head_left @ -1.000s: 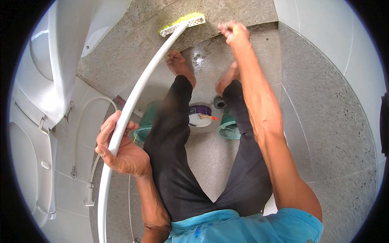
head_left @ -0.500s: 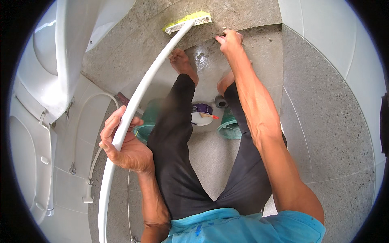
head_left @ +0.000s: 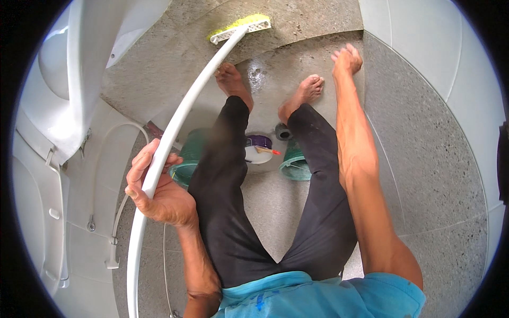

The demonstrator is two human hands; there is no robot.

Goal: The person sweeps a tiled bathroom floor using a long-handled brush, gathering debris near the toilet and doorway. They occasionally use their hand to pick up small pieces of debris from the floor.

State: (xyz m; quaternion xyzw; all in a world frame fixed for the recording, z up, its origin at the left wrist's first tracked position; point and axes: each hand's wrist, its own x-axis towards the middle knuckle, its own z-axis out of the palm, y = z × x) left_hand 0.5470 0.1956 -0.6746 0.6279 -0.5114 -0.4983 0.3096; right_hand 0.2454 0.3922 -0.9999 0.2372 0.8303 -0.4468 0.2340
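Grey floor (head_left: 273, 206), stone-look, runs under everything; pale wall (head_left: 421, 42) at upper right, white fixtures (head_left: 37, 212) along the left. Low floor edge (head_left: 297, 40) crosses near the top, wet shine (head_left: 256, 77) just below it.

Brush (head_left: 185, 105) slants from lower left to top centre: long white handle (head_left: 134, 254), bristles (head_left: 233, 25) yellow, head up on the floor beyond the edge.

Left hand (head_left: 164, 191) holds the handle loosely, palm up, fingers half curled and showing on both sides of it. Right hand (head_left: 347, 60) is well apart from the brush, out over the floor near the edge, fingers bent inward; blurred, can't tell if they pinch anything.

Bare feet (head_left: 233, 82) on the floor between brush and right hand. Dark trousers (head_left: 222, 212), blue shirt (head_left: 318, 297).

Between the legs: white-and-purple tub (head_left: 259, 142), paintbrush (head_left: 266, 151) with a red tip lying across it. Dark ring-shaped thing (head_left: 282, 131) just beside. Green buckets (head_left: 295, 167), one each side, both partly behind the legs. Pale hose (head_left: 127, 124) loops at left.
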